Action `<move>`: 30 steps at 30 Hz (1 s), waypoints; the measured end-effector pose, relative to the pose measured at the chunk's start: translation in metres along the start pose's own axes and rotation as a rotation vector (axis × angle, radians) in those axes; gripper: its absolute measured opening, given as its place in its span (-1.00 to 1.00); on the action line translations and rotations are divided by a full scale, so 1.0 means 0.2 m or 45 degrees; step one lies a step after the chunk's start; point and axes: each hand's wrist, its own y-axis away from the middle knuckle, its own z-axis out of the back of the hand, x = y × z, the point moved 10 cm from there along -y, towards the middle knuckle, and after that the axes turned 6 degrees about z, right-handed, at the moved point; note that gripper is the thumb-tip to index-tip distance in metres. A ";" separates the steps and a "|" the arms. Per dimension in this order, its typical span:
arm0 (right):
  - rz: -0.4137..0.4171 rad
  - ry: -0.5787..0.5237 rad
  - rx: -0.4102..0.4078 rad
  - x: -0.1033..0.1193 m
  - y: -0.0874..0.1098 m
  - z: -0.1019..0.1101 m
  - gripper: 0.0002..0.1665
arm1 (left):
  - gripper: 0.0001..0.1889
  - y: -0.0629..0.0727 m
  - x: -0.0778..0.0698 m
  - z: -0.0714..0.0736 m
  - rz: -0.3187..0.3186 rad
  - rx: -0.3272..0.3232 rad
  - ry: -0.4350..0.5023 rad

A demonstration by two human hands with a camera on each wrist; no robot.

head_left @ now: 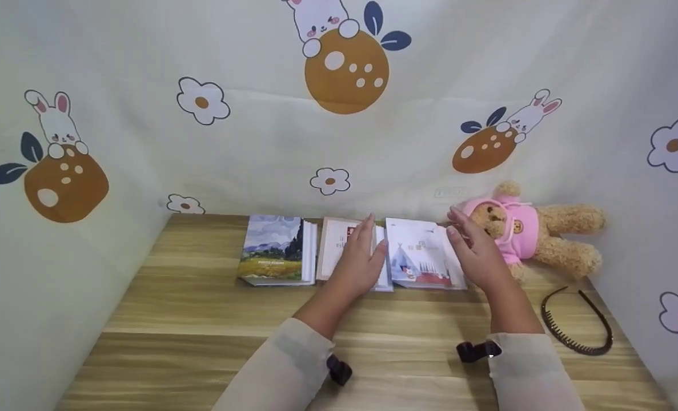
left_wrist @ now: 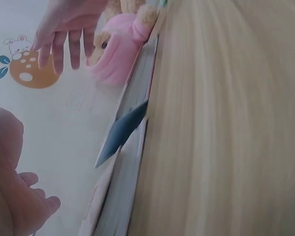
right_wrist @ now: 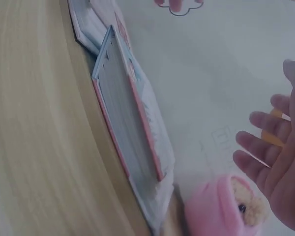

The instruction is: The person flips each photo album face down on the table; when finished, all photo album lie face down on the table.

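Note:
Three books lie in a row at the back of the wooden table [head_left: 201, 319]: one with a landscape painting on its cover [head_left: 273, 248], a cream one [head_left: 336, 242] and a white one with a tent picture [head_left: 421, 254]. My left hand [head_left: 364, 257] is over the cream book with straight fingers; I cannot tell whether it touches. My right hand [head_left: 473, 248] hovers with fingers spread at the white book's right edge, beside the teddy bear [head_left: 521, 234]. In the right wrist view this hand [right_wrist: 278, 172] is clear of the white book [right_wrist: 132, 128]. Both hands hold nothing.
A teddy bear in a pink hoodie [left_wrist: 120, 49] lies at the back right against the cloth wall. A black toothed headband [head_left: 576, 322] lies on the table to the right. A printed cloth [head_left: 339, 114] closes the back and both sides.

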 end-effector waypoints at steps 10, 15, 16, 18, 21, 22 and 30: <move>-0.188 -0.205 0.172 -0.23 0.02 -0.07 -0.06 | -0.18 -0.02 0.02 -0.29 0.256 0.099 0.403; -0.225 -0.132 0.282 -0.30 0.04 -0.14 -0.08 | -0.17 0.00 0.03 -0.33 0.265 0.114 0.286; -0.239 -0.097 0.296 -0.31 0.05 -0.15 -0.09 | -0.16 0.00 0.04 -0.33 0.263 0.121 0.258; -0.259 -0.016 0.326 -0.32 0.06 -0.16 -0.09 | -0.14 0.01 0.05 -0.34 0.257 0.143 0.216; -0.285 0.094 0.376 -0.34 0.07 -0.17 -0.10 | -0.11 0.02 0.07 -0.36 0.289 0.182 0.191; -0.296 0.122 0.395 -0.34 0.08 -0.17 -0.11 | -0.11 0.02 0.08 -0.36 0.294 0.188 0.193; -0.306 0.183 0.432 -0.33 0.08 -0.18 -0.12 | -0.17 0.01 0.11 -0.35 0.318 0.192 0.327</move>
